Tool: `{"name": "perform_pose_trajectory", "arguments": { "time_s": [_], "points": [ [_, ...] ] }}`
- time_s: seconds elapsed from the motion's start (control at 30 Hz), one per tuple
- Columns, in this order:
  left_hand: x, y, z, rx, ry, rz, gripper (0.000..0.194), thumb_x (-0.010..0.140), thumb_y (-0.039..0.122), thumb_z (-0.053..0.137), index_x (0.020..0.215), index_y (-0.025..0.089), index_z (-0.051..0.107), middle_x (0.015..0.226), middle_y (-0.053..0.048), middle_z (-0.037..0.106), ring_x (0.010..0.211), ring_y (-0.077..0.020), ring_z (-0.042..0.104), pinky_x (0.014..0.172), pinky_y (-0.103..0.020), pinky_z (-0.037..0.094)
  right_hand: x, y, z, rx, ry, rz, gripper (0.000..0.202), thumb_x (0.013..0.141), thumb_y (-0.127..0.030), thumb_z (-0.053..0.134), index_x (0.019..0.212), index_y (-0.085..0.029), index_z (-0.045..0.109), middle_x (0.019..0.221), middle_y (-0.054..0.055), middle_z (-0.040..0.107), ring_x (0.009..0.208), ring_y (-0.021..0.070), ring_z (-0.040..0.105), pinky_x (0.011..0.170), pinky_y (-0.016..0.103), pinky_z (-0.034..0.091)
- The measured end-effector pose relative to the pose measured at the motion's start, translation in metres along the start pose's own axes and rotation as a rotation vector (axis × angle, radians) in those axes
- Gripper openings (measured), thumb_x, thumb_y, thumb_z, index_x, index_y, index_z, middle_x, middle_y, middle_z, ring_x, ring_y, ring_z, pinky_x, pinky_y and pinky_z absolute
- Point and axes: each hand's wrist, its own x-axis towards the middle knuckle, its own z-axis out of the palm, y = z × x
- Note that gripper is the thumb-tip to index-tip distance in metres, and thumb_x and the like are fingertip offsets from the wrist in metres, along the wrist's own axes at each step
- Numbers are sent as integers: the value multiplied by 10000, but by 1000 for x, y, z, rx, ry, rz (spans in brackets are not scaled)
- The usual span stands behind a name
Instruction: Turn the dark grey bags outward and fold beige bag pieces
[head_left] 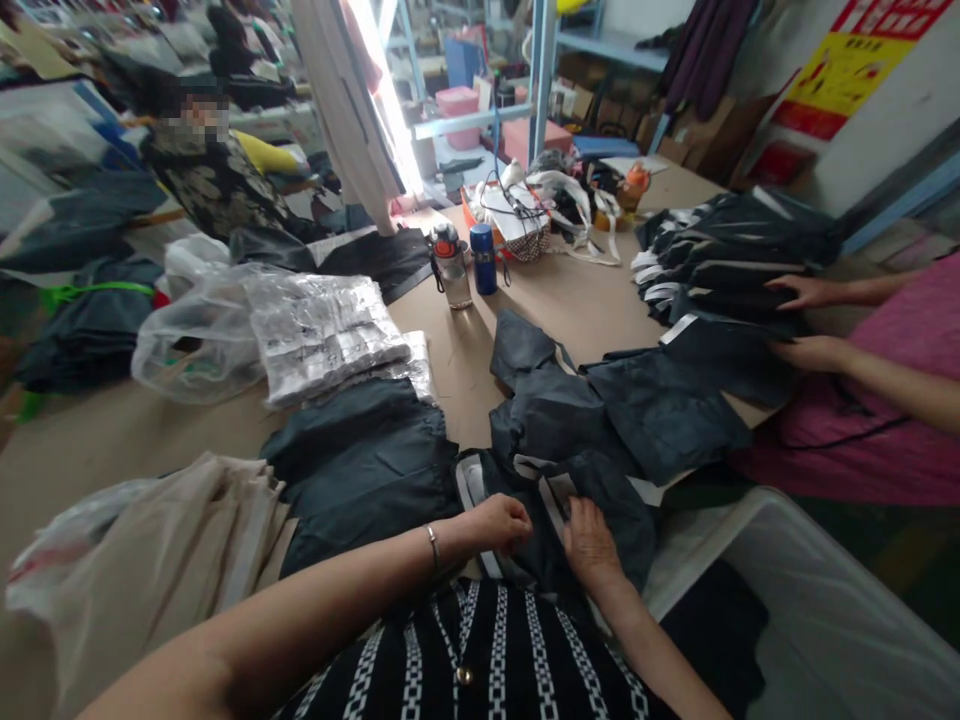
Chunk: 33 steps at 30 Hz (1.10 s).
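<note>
My left hand [501, 522], a bracelet at its wrist, is curled above a dark garment piece with a white strip [472, 480]. Its fingers are closed, and what they hold, if anything, is too small to make out. My right hand [591, 540] lies on another dark piece [619, 505], beside its pale strip, with the fingertips on the cloth; whether they pinch it is unclear. Dark folded cloth [360, 450] lies to the left of my hands. More dark pieces [555, 410] are heaped just beyond them.
Beige cloth [172, 540] and plastic-wrapped packs [322, 330] lie left. A clear bottle [451, 268] and blue flask [484, 262] stand ahead. At right, a person in pink handles dark cloth by a stack [742, 245]. A pale bin [825, 580] is at lower right.
</note>
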Motion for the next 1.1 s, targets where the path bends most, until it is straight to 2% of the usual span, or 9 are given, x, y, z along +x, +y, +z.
{"name": "perform_pose_trajectory", "arguments": {
  "time_s": [0.17, 0.3, 0.5, 0.63, 0.73, 0.83, 0.97, 1.03, 1.1],
  "points": [
    [2, 7, 5, 69, 10, 37, 72, 687, 163, 511, 667, 130, 572, 511, 8, 519, 435, -110, 466, 432, -203, 360, -5, -15, -6, -44, -47, 74, 655, 728, -222, 612, 1335, -76, 415, 1282, 194, 437, 1131, 349, 404, 923, 473, 415],
    [5, 6, 9, 98, 18, 40, 81, 673, 105, 475, 633, 125, 543, 490, -4, 498, 400, -110, 433, 406, -214, 331, 0, -15, -18, 38, -156, 138, 399, 782, -58, 467, 1165, -87, 573, 1162, 171, 559, 1081, 298, 511, 895, 395, 430],
    [-14, 31, 16, 17, 1, 85, 78, 748, 182, 498, 756, 119, 544, 641, -39, 569, 470, -115, 497, 446, -218, 380, 14, -1, -94, 179, -26, 153, 288, 943, -186, 320, 896, -137, 600, 850, 90, 648, 808, 195, 629, 708, 274, 426],
    [-37, 70, 28, -329, -29, 233, 402, 803, 447, 576, 1099, 188, 490, 1019, -60, 592, 805, -155, 600, 677, -261, 501, 37, -37, -138, 241, 108, 106, 259, 939, -273, 335, 962, -150, 561, 903, 90, 626, 843, 205, 610, 717, 284, 411],
    [-50, 93, 26, -608, 54, 258, 475, 744, 549, 636, 996, 171, 498, 925, -59, 604, 804, -169, 595, 668, -258, 498, 52, -74, -150, 390, 153, 35, 209, 861, -209, 413, 1025, -155, 532, 921, 69, 622, 808, 186, 604, 695, 268, 423],
    [-62, 104, 12, -682, 140, 170, 416, 734, 501, 670, 891, 151, 511, 748, -42, 593, 637, -158, 575, 580, -267, 481, 55, -92, -157, 852, 96, 2, 212, 774, -255, 547, 963, -159, 533, 836, 32, 615, 772, 178, 596, 662, 251, 438],
    [-83, 105, -8, -704, 101, 238, 371, 695, 379, 736, 905, 108, 594, 787, -86, 649, 698, -185, 615, 667, -289, 506, 51, -75, -174, 1374, -114, -63, 416, 743, -252, 572, 1148, -167, 528, 979, 34, 643, 865, 178, 607, 782, 292, 475],
    [-100, 102, -11, -676, 45, 283, 388, 662, 352, 771, 909, 82, 640, 830, -112, 669, 741, -195, 632, 716, -283, 503, 54, -52, -184, 1302, -83, -99, 432, 736, -212, 547, 1165, -164, 558, 1020, 42, 653, 916, 191, 606, 864, 332, 458],
    [-120, 100, -8, -655, -204, 286, 426, 620, 343, 806, 921, 74, 670, 871, -128, 677, 798, -224, 645, 773, -304, 497, 62, -26, -192, 1141, 46, -76, 397, 721, -227, 555, 1107, -155, 616, 1060, 61, 654, 998, 221, 588, 942, 365, 417]
  ]
}}
